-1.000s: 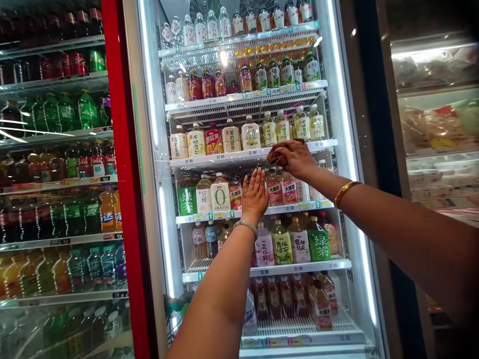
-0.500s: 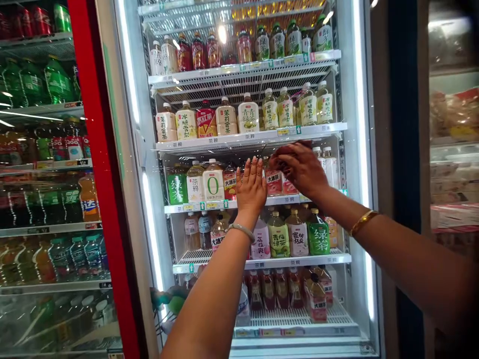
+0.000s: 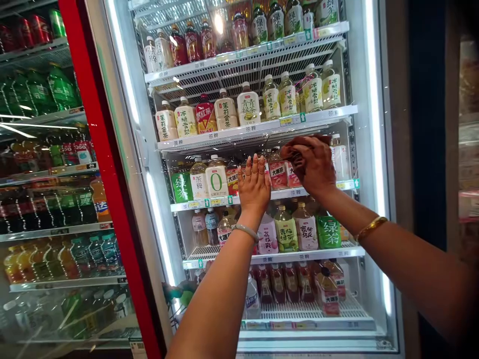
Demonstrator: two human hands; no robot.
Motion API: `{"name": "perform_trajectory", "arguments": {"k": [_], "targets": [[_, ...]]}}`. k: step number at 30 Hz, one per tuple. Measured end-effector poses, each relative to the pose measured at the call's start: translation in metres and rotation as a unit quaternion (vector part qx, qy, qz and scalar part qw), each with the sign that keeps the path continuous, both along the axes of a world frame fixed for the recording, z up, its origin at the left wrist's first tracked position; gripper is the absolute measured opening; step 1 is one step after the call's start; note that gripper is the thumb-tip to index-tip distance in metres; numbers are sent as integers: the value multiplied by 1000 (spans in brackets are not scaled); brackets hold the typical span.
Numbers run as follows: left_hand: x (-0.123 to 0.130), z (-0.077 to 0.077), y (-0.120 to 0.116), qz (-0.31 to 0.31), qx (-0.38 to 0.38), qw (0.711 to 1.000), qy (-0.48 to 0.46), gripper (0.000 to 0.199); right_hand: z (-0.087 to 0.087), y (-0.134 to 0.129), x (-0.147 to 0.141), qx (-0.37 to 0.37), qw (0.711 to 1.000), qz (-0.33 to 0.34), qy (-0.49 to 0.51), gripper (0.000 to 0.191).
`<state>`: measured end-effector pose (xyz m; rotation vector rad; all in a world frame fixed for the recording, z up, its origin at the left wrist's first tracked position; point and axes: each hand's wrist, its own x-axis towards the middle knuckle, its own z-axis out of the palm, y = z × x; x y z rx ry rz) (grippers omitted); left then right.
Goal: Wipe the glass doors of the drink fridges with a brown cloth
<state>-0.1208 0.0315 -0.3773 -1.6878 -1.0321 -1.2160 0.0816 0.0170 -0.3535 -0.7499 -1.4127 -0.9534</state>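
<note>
My left hand (image 3: 255,184) lies flat on the glass door (image 3: 262,141) of a lit drinks fridge, fingers straight and pointing up, a pale bangle at the wrist. To its right, my right hand (image 3: 316,162) is closed around a dark reddish-brown cloth (image 3: 287,151), held against the glass at about the same height. A gold bracelet circles that wrist. The cloth is bunched and partly hidden by the fingers. Behind the glass, bottled teas, such as a white bottle with a green zero (image 3: 216,178), stand on the shelf behind both hands.
Several white wire shelves (image 3: 258,130) of bottles fill the fridge. A red frame (image 3: 108,164) separates it from another fridge at left, holding green bottles (image 3: 62,89) and cans. A dark post (image 3: 426,124) stands at right. Something green is partly visible behind my left forearm.
The view has tilted and shifted a little. My right hand, with the cloth, has shifted slightly right relative to the left one. My left hand stays flat on the glass.
</note>
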Motion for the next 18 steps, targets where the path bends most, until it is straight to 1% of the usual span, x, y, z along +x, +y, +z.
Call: {"name": "perform_trajectory", "arguments": {"k": [1,2,4,5,6,7,9,10,11,12,13,15,17,18], "targets": [[0,0,-1,-1,-2,1000,-1,64,-8,1,-1,6,1000,-7,25,43],[1,0,-1,-2,-7,1000,-3,64,-17,1,-5,8,1000,-12,27,44],[1,0,-3,2,-21,1000,-6,63,-27,1,-18,-2,1000,-16,-24,44],[2,0,-4,7,-28,1000,-4,63,-26,1,-24,-12,998,-16,-61,42],[2,1,-4,13,-34,999,-2,63,-21,1,-30,-24,995,-15,-100,39],[2,1,-5,18,-38,999,1,64,-11,0,-33,-36,990,-14,-134,37],[2,1,-5,23,-36,999,6,65,13,-2,-33,-47,984,-13,-171,36],[1,1,-6,23,-32,999,8,65,22,-2,-30,-44,985,-11,-164,36],[1,0,-6,21,-28,999,11,65,28,-2,-27,-37,989,-7,-143,37],[1,0,-6,19,-25,999,14,65,28,-2,-23,-26,994,-2,-109,38],[0,-1,-6,18,-25,999,18,65,22,-2,-21,-15,997,3,-74,39],[0,-4,-6,17,-27,999,25,65,-3,0,-21,0,1000,5,-27,42],[-1,-6,-6,18,-30,999,28,65,-33,3,-27,-2,999,2,-37,43],[-2,-7,-6,18,-31,999,29,65,-43,3,-31,-6,999,0,-49,42]]}}
